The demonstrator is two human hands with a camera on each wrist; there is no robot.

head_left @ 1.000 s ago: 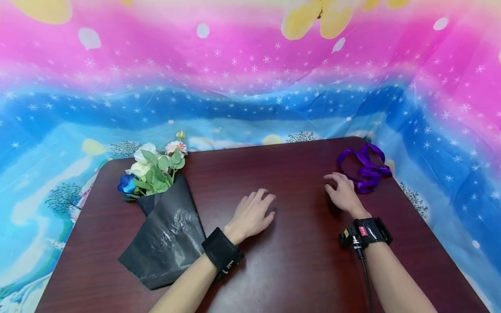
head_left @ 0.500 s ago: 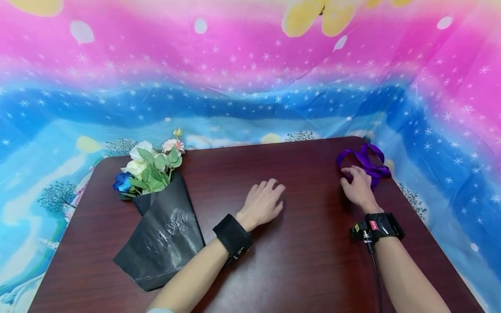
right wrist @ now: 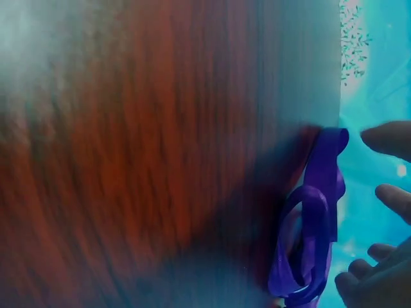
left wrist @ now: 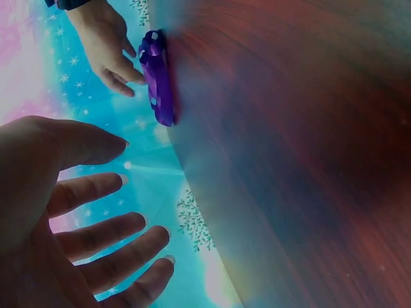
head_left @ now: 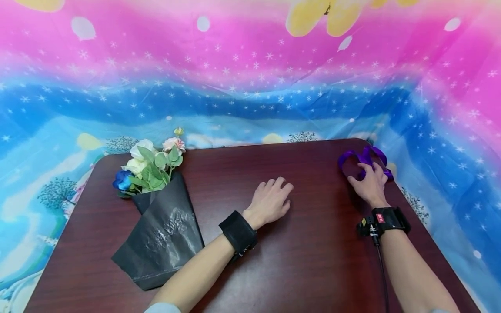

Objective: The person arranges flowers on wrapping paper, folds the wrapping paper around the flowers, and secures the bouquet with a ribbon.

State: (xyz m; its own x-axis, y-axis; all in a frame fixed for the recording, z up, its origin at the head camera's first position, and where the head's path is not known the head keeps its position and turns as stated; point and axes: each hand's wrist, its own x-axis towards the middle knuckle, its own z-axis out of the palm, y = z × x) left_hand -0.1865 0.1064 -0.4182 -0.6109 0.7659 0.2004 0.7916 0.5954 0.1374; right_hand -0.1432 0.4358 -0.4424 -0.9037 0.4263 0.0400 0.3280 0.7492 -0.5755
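Note:
At the right rear of the table lies a loosely looped purple satin ribbon (head_left: 366,154). My right hand (head_left: 369,184) is over its near part, fingers spread and thumb apart. In the right wrist view the fingertips stand above the ribbon (right wrist: 324,170) with a gap between. My left hand (head_left: 270,200) hovers over the middle of the table, its fingers (left wrist: 115,234) loosely spread with nothing in them. To its left lies a bouquet of white, pink and blue flowers (head_left: 150,169) with green leaves, wrapped in black paper (head_left: 168,237).
A dark red-brown wooden table (head_left: 309,261) spans the work area, with rounded far corners. A pink and blue printed cloth (head_left: 242,87) hangs behind and beside it. Black camera straps sit on both wrists, and a cable (head_left: 383,274) trails from the right one.
My right hand has moved right and forward, from beside the ribbon to over it. The left hand has shifted slightly right and forward. The bouquet stays in place.

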